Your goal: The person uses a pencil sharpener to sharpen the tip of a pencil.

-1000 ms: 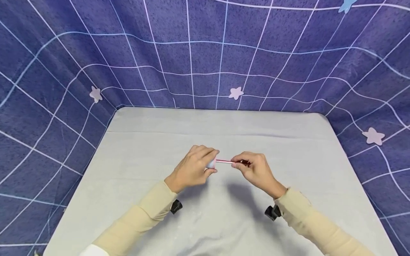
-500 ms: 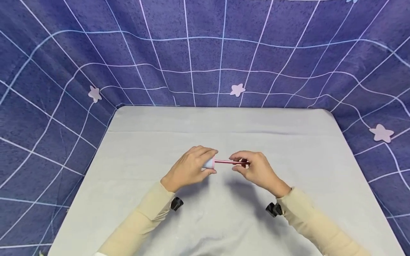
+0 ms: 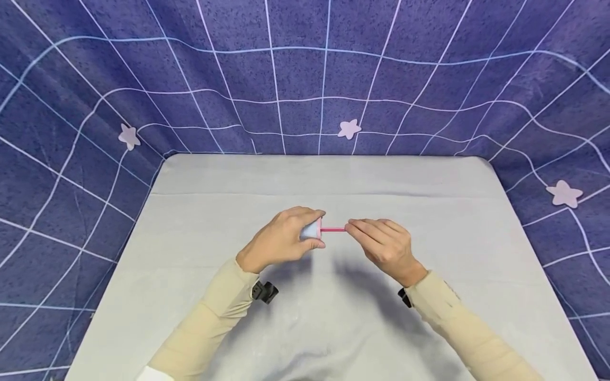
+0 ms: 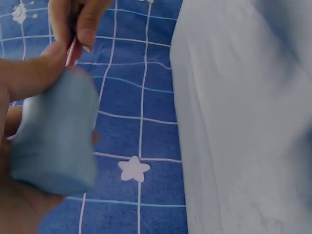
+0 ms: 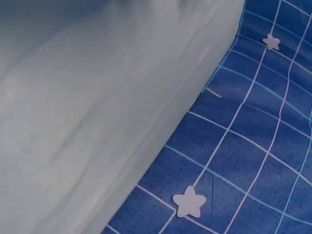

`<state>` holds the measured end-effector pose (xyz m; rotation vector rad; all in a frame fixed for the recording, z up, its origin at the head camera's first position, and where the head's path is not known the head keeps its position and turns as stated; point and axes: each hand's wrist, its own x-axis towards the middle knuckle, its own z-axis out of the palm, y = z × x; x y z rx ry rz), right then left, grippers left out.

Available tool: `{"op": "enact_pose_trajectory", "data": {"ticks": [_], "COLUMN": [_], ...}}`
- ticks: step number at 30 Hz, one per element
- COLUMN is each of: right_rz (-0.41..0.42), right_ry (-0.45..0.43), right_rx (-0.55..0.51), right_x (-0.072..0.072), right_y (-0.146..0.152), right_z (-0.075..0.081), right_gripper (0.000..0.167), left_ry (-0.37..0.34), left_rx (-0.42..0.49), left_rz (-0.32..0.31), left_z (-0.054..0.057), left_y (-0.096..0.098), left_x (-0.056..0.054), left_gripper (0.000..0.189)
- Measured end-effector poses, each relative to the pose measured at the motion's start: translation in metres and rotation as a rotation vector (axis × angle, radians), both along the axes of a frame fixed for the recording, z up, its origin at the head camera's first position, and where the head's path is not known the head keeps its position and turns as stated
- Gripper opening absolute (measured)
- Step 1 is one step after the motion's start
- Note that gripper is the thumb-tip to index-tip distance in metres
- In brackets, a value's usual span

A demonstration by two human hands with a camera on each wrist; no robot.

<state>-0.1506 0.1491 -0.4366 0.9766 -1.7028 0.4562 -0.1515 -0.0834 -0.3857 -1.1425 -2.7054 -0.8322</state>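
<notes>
In the head view my left hand (image 3: 280,237) grips a light blue, narrow-waisted cylinder (image 3: 310,230) with a pink rim, held sideways above the table. From its rimmed end a thin pinkish-red rod (image 3: 332,229), much like a pencil, runs straight to my right hand (image 3: 387,246). The right fingertips pinch the rod, and its far end is hidden under them. The left wrist view has the blue cylinder (image 4: 56,131) close up, with fingers around it and the other hand (image 4: 80,24) pinching the rod beyond. Neither hand shows in the right wrist view.
A pale grey cloth covers the table (image 3: 229,180). Blue curtain-like fabric (image 3: 305,74) with white grid lines and pale stars (image 3: 349,129) rises behind and at both sides. Small black wrist devices (image 3: 265,291) sit at the beige cuffs.
Half a second ago the right fingers stood loosely apart around the rod; now they pinch it, with the hand turned back uppermost. The left hand keeps its grip on the blue cylinder.
</notes>
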Motion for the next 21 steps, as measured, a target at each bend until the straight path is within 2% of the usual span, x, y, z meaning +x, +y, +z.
{"op": "enact_pose_trajectory", "data": {"ticks": [2, 4, 6, 9, 12, 14, 15, 17, 19, 21], "right_rz": [0.043, 0.121, 0.211, 0.299, 0.295, 0.272, 0.261, 0.24, 0.211, 0.17], "right_ry": [-0.076, -0.232, -0.462, -0.898, -1.309, -1.512, -1.573, -1.616, -1.552, -1.397], "right_rx": [-0.009, -0.022, -0.052, -0.12, -0.167, -0.18, -0.179, -0.173, -0.154, -0.123], "right_x": [-0.001, -0.001, 0.0, 0.001, -0.002, -0.003, -0.005, -0.007, -0.007, -0.005], "right_y": [-0.001, -0.002, -0.002, -0.001, 0.0, 0.001, 0.001, 0.001, 0.002, 0.002], "right_z": [0.001, 0.004, 0.007, 0.015, 0.025, 0.031, 0.034, 0.037, 0.039, 0.039], "right_gripper": [0.014, 0.011, 0.007, 0.01, 0.009, 0.009, 0.009, 0.01, 0.009, 0.01], "left_ry": [0.113, 0.245, 0.357, 0.473, 0.554, 0.588, 0.598, 0.601, 0.584, 0.553], "left_rx": [0.008, 0.019, 0.027, 0.018, -0.002, -0.016, -0.022, -0.033, -0.04, -0.037], "left_rz": [-0.009, -0.015, -0.022, -0.034, -0.052, -0.064, -0.067, -0.069, -0.067, -0.061], "left_z": [-0.002, -0.006, -0.01, -0.017, -0.021, -0.024, -0.024, -0.024, -0.022, -0.019], "left_y": [0.001, 0.001, 0.0, -0.001, -0.002, -0.002, -0.002, -0.002, -0.002, -0.002], "left_x": [0.0, 0.0, 0.001, 0.003, 0.004, 0.005, 0.004, 0.003, 0.001, -0.002], "left_gripper": [0.054, 0.053, 0.052, 0.052, 0.051, 0.051, 0.051, 0.051, 0.051, 0.052]}}
